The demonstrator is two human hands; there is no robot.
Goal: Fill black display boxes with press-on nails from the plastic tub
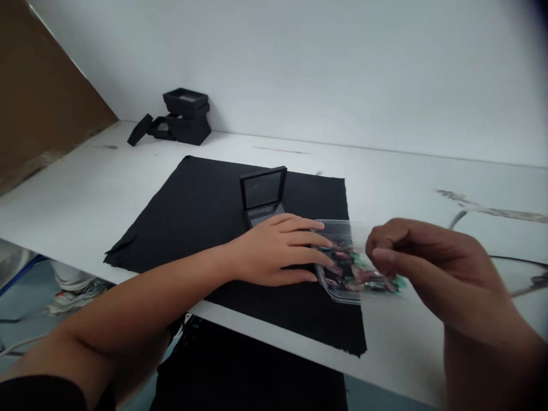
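Observation:
My left hand (285,248) lies flat with its fingers spread over the left edge of a clear plastic container (340,299), which holds small pink, green and dark pieces (357,274). Right of the container, my right hand (445,274) is raised with thumb and fingers pinched together. Whatever may be between those fingertips is too small or hidden to make out. Just behind my left hand stands a black case (262,191) with its framed, clear lid tilted up. My left hand partly hides the case's base.
A black cloth (180,211) lies under the case and part of the container on the white table (398,348). Several black boxes (186,117) are stacked at the back left, by the white wall. A thin dark cable (514,260) runs at the right.

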